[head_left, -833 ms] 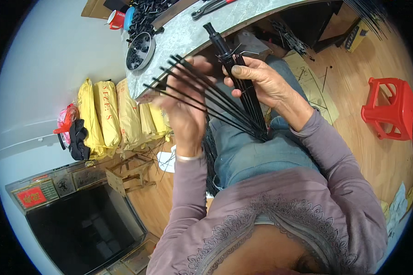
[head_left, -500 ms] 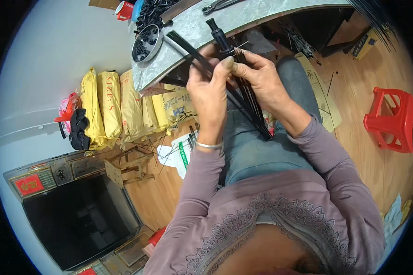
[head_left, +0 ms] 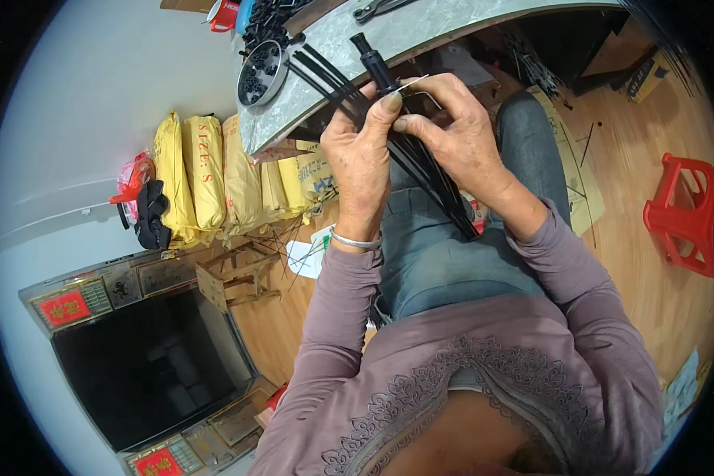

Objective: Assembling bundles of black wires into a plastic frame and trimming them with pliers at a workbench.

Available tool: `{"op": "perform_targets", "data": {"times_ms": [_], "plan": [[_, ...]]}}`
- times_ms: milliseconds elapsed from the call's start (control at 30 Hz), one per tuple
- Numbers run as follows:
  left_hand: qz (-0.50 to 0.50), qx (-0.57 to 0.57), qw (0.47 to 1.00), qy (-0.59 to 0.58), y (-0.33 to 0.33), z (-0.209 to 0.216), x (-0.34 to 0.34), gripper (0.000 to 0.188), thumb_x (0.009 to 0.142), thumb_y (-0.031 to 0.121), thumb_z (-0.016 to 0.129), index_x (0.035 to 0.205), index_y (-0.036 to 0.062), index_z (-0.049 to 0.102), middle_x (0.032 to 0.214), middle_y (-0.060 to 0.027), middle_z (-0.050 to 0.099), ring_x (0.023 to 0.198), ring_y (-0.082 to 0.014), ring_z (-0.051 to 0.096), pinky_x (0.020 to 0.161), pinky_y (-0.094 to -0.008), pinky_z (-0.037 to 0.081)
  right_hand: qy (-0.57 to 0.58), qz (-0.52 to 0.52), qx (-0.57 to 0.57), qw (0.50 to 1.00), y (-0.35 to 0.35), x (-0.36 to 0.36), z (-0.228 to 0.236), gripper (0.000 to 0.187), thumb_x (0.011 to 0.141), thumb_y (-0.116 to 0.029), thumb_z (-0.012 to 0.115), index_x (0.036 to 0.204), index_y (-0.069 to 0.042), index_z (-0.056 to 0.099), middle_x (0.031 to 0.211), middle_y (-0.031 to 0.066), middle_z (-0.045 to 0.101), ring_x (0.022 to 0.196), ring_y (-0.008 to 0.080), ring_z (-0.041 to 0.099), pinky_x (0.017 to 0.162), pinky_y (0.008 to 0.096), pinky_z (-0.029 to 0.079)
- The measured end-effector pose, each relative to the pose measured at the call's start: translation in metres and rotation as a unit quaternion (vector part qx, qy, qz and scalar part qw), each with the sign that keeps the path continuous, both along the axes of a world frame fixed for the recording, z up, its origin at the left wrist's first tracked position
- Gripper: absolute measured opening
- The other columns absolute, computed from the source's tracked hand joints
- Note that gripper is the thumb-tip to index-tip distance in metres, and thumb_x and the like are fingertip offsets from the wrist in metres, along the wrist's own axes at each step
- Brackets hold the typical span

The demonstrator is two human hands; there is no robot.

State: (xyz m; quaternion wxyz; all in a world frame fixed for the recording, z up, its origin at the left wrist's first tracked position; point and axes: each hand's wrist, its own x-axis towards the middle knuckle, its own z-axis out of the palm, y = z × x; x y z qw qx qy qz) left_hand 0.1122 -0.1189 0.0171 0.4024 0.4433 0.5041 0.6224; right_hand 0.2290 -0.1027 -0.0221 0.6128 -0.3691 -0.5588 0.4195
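Both hands work above my lap on what looks like an umbrella frame: a black tubular hub (head_left: 377,63) with thin black ribs (head_left: 439,193) running down toward my thighs. My left hand (head_left: 358,163) is closed round the ribs just below the hub, its thumb pressed near the hub's base. Several loose rib ends (head_left: 317,70) stick out past its fingers to the upper left. A thin pale wire (head_left: 412,82) crosses at the hub's lower rim. My right hand (head_left: 460,131) is closed at this wire, thumb and fingers bent together; the fingertips are partly hidden.
A grey marbled table (head_left: 325,47) curves across the top, bearing a round metal dish (head_left: 255,104) of small black parts, a heap of black pieces (head_left: 274,20) and pliers (head_left: 381,8). Yellow sacks (head_left: 209,174) stand left. A red stool (head_left: 682,214) is at right.
The rib ends by my left hand have spread apart into a fan. My right thumb has drawn away from the left thumb. The whole view has shifted slightly.
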Motion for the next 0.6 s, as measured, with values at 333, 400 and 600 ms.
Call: {"op": "perform_targets", "data": {"times_ms": [333, 400, 600], "plan": [[-0.004, 0.036, 0.999, -0.012, -0.006, -0.005, 0.011, 0.027, 0.084, 0.01, 0.07, 0.107, -0.0019, 0.064, 0.092, -0.0041, 0.066, 0.082, -0.009, 0.06, 0.076, -0.0224, 0.049, -0.015, 0.259, -0.193, 0.946, 0.024, 0.034, 0.002, 0.041, 0.076, -0.036, 0.077, 0.058, -0.006, 0.054, 0.055, -0.0051, 0.043, 0.053, 0.0062, 0.037, 0.049, 0.0246, 0.031], [-0.001, 0.039, 0.999, -0.005, -0.009, -0.006, 0.013, 0.027, 0.085, 0.011, 0.07, 0.107, -0.0022, 0.064, 0.092, -0.004, 0.066, 0.082, -0.009, 0.06, 0.076, -0.0222, 0.049, 0.023, 0.297, -0.206, 0.932, 0.028, 0.032, -0.009, 0.041, 0.078, -0.036, 0.075, 0.06, -0.008, 0.052, 0.056, -0.0062, 0.043, 0.053, 0.0047, 0.038, 0.048, 0.0223, 0.031], [0.03, 0.041, 0.998, 0.036, -0.013, -0.006, 0.007, 0.029, 0.086, 0.014, 0.069, 0.109, -0.0027, 0.063, 0.094, -0.0043, 0.066, 0.083, -0.0088, 0.059, 0.076, -0.0221, 0.048, 0.048, 0.358, -0.249, 0.899, 0.03, 0.025, -0.005, 0.043, 0.079, -0.041, 0.074, 0.06, -0.013, 0.048, 0.056, -0.0066, 0.043, 0.053, 0.0039, 0.041, 0.049, 0.0197, 0.034]]}}
